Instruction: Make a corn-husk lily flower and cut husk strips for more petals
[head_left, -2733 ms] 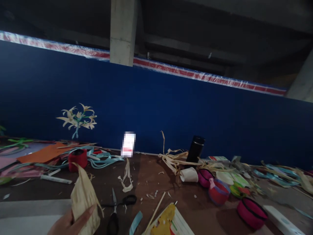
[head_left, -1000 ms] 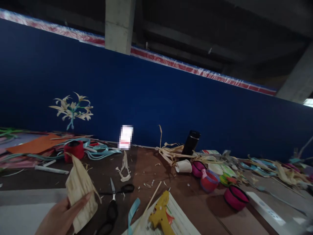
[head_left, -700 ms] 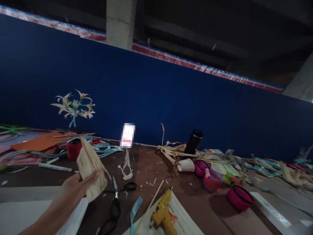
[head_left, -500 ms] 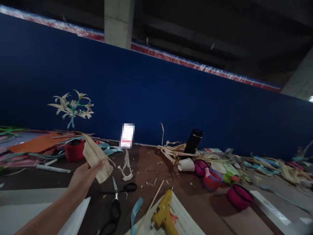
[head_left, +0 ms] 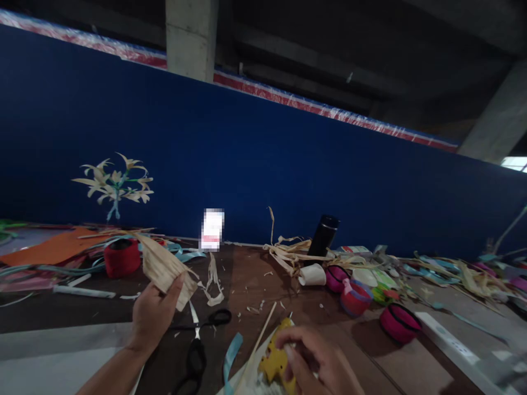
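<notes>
My left hand (head_left: 154, 311) is closed on a dried corn husk piece (head_left: 167, 267), holding it up over the brown table (head_left: 247, 280). My right hand (head_left: 315, 359) reaches in at the lower edge with its fingers curled onto a yellow glue gun (head_left: 276, 359), which lies on a lined sheet of paper. Black-handled scissors (head_left: 197, 343) lie between my two hands, and a thin wooden stick (head_left: 259, 343) and a light blue strip (head_left: 231, 359) lie beside the glue gun.
A red spool (head_left: 122, 257), orange paper (head_left: 55, 248) and blue strips lie at the left. Husk scraps (head_left: 290, 253), a black bottle (head_left: 323, 236), a white cup (head_left: 312, 274), pink and red containers (head_left: 399, 322) and a white power strip (head_left: 448, 343) are at the right. A blue wall with a husk flower (head_left: 115, 184) stands behind.
My left hand carried the husk forward and to the right, tilting it. My right hand came into view and took hold of the yellow glue gun.
</notes>
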`<state>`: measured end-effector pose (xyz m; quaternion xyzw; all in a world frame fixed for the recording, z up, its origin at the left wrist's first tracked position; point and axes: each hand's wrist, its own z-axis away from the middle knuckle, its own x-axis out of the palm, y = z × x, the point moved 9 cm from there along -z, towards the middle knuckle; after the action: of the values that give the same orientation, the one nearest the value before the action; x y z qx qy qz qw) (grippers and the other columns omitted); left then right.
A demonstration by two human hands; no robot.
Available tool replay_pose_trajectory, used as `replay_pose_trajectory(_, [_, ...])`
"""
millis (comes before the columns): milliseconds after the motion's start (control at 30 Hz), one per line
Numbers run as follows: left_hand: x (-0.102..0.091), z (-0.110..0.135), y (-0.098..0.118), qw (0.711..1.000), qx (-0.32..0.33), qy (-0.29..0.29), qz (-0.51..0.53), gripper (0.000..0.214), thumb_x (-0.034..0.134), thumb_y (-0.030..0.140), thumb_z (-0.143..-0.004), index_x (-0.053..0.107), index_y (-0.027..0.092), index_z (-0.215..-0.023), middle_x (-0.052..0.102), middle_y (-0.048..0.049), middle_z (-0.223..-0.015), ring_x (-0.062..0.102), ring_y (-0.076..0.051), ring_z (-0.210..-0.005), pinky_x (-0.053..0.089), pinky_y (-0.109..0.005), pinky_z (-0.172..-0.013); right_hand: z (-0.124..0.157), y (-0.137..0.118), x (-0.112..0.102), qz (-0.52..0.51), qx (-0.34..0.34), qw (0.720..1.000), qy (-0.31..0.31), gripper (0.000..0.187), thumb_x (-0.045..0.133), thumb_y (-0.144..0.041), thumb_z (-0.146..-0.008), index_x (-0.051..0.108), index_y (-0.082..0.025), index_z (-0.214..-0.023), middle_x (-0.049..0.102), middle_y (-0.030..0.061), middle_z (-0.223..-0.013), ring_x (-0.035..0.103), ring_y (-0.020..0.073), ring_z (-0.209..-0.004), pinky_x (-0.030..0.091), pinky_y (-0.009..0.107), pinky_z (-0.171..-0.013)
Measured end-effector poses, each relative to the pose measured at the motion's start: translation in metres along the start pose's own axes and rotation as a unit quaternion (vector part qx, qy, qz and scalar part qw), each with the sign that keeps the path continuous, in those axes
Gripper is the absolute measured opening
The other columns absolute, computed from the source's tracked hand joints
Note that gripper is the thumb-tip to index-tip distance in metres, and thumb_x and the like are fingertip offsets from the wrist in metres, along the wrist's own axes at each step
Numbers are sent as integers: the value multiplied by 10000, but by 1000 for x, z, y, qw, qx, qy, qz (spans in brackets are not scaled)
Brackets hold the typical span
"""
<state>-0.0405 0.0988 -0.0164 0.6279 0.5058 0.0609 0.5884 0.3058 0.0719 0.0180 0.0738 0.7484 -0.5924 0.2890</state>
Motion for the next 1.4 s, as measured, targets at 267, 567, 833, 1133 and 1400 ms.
replay_pose_trajectory(267, [-11, -12, -17, 998, -41, 49, -7, 452, 477, 561, -744, 681, 174, -858, 724, -99, -860, 639, -297, -931, 476, -306, -733, -134, -12, 43, -158, 24, 987, -23, 118, 531, -174, -764, 618, -165, -844, 660, 13, -767, 599, 103, -505, 418, 160, -373])
replay_pose_trajectory(567, [-18, -13, -20, 995, -86, 47, -24, 439, 496, 568, -733, 670, 184, -854, 713, -105, -884, 625, -308, -956, 466, -322, -760, -253, 18, 82, -191, 68, 979, 23, 122, 553, -230, -871, 593, -115, -873, 606, -11, -708, 565, 79, -537, 449, 180, -438])
replay_pose_trajectory(833, [-5, -25, -36, 995, -95, 20, -24, 482, 445, 578, -756, 679, 180, -897, 721, -115, -899, 623, -318, -977, 470, -327, -752, -314, 32, 106, -198, 74, 975, 68, 198, 538, -299, -891, 596, -127, -970, 621, 25, -885, 604, 130, -710, 525, 281, -617])
replay_pose_trajectory(1133, [-4, -26, -31, 995, -97, -1, -19, 488, 461, 587, -708, 696, 181, -841, 734, -105, -805, 652, -323, -897, 481, -320, -690, -340, 38, 128, -306, 104, 943, 77, 303, 507, -390, -897, 575, -134, -1043, 613, 67, -1015, 614, 159, -815, 532, 324, -679])
replay_pose_trajectory(1400, [2, -28, -34, 996, -94, -8, 5, 420, 497, 566, -683, 677, 192, -746, 733, -99, -752, 664, -319, -838, 478, -309, -645, -347, 37, 149, -346, 106, 931, 45, 298, 495, -385, -906, 576, -130, -1036, 626, 51, -942, 616, 145, -756, 529, 313, -653])
